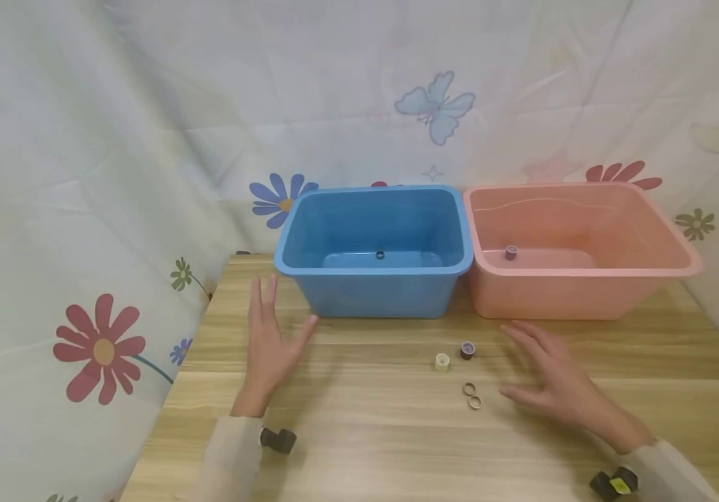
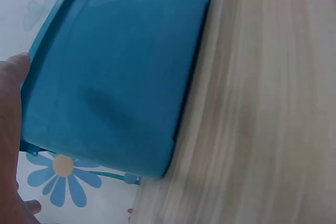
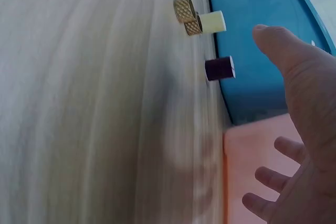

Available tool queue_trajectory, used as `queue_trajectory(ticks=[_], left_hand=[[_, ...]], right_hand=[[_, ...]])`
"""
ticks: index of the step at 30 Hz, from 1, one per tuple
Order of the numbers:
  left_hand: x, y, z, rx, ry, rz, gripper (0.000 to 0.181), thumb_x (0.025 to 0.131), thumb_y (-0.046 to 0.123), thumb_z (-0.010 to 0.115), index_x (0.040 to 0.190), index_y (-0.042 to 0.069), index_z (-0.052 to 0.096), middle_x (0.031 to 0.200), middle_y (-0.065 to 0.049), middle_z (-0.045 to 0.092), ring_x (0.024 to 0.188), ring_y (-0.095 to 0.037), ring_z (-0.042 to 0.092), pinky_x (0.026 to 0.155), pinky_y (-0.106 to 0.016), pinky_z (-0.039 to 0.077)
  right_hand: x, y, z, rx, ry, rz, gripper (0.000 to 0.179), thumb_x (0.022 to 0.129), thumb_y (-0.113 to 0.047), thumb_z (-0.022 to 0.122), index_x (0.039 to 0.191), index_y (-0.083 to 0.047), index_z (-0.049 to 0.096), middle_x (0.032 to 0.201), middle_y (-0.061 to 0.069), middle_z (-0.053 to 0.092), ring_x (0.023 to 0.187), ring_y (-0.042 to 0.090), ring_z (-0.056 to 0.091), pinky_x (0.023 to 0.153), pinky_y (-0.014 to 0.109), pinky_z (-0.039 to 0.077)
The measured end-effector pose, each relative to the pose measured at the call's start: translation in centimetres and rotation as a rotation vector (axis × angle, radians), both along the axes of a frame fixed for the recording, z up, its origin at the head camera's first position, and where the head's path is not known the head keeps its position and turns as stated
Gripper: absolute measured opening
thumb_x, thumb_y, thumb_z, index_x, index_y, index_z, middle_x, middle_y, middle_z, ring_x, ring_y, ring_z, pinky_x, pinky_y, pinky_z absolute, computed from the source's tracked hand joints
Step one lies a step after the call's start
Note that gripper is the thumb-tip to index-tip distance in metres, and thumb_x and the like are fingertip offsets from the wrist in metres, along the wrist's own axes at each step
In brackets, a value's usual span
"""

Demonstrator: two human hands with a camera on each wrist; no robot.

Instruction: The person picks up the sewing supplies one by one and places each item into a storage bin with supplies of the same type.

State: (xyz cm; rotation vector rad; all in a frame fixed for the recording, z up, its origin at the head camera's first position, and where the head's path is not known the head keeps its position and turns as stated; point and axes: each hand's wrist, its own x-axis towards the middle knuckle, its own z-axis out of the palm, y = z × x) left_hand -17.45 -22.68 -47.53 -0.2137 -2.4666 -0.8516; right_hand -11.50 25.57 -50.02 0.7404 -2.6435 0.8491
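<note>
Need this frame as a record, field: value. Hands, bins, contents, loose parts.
left_hand: left hand fingers extended, near the blue bin, holding nothing
right_hand: right hand fingers spread, to the right of the loose parts, holding nothing
bins: blue on the left, pink bin on the right
blue_contents: one small dark ring
pink_contents: one small purplish cylinder
loose_parts: cream cylinder, dark cylinder, two gold-toned rings
surface: wood-grain table

Left hand (image 1: 269,352) spread, pointing forward — right hand (image 1: 556,382) loosely spread, angled inward.
</note>
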Motion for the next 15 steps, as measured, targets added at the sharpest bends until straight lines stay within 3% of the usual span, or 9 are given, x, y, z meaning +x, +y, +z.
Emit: queue_trajectory(ticks=[9, 15], left_hand=[[-1.9, -0.4, 1.7, 0.098, -0.091, -0.019, 0.095, 0.094, 0.052, 0.068, 0.165, 0.037, 0.008, 0.172, -0.001, -0.001, 0.157, -0.031, 0.005, 0.115, -0.074, 0.021], [-3.5, -0.4, 2.5, 0.146, -0.064, -0.054, 0.091, 0.097, 0.05, 0.065, 0.166, 0.03, 0.01, 0.171, -0.002, 0.013, 0.157, -0.027, 0.012, 0.121, -0.064, 0.019]], right_hand=[[0.3, -1.5, -0.4, 0.01, -0.07, 0.035, 0.086, 0.075, -0.042, 0.091, 0.148, -0.017, 0.052, 0.142, 0.009, 0.053, 0.127, 0.032, 0.048, 0.097, 0.063, 0.045], [0.4, -2.3, -1.0, 0.004, -0.071, 0.046, 0.076, 0.073, -0.04, 0.093, 0.137, -0.015, 0.06, 0.136, 0.006, 0.055, 0.124, 0.031, 0.049, 0.097, 0.064, 0.044]])
